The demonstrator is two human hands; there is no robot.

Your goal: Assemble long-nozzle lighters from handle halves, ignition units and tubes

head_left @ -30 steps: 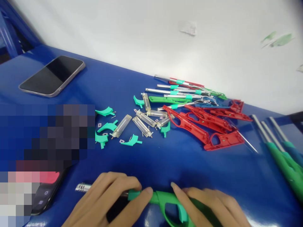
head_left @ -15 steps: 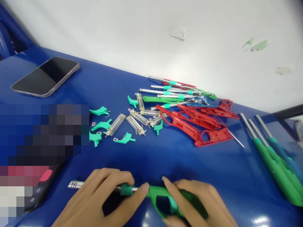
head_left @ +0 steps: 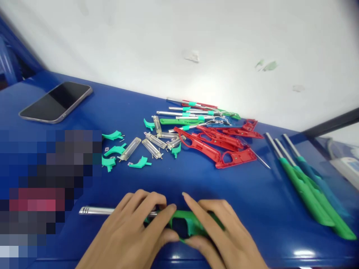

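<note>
A green stick lighter (head_left: 183, 214) lies across the front of the blue table, its metal barrel (head_left: 97, 211) pointing left. My left hand (head_left: 137, 228) is closed around the front of the green body, where the barrel meets it; the fingers cover that joint. Gripping the handle end is my right hand (head_left: 224, 237), with its index finger along the top and thumb at the lower edge. Between the two hands the trigger opening and its teal trigger (head_left: 191, 226) show. Both palms hide the rest of the handle.
Beyond my hands lie red lighter shells (head_left: 206, 149), clear fuel tanks (head_left: 131, 148), teal triggers (head_left: 139, 163) and metal barrels with wires (head_left: 168, 113). Whole green lighters (head_left: 308, 198) rest at the right. A phone (head_left: 57, 102) lies far left; a blurred-out area covers the near left.
My left hand has slid right along the lighter onto its body, baring more barrel, and its thumb now shows at the lower edge. The camera view has shifted slightly.
</note>
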